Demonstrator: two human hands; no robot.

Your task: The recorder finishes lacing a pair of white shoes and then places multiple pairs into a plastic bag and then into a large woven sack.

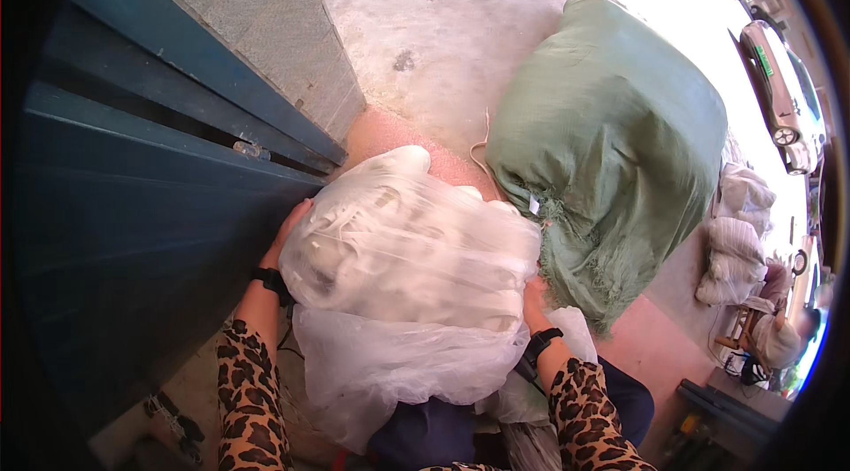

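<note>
- The left hand (289,228) is set against the left side of the translucent plastic bag (416,250); its fingertips are hidden, so how tightly they are curled cannot be told.
- The right hand (535,296) is placed low on the bag's right side; its fingers are largely covered too, and whether plastic is gripped or merely pressed cannot be told.
- The bag, packed with pale contents, is held between both hands, in front of the body; even pressure from both palms seems best, since thin film could be torn by pinching.
- Loose plastic (390,374) is bunched at the near side; it is best gathered in so that nothing is snagged or spilled.
- The left knuckles are brought near the blue metal door (159,232); some clearance there is advised.
- The stuffed green sack (611,126) is placed just beyond the right hand, its frayed edge near the bag; rubbing against it is best avoided.
- A thin cord (485,148) is left lying beside the sack; it is best avoided.
</note>
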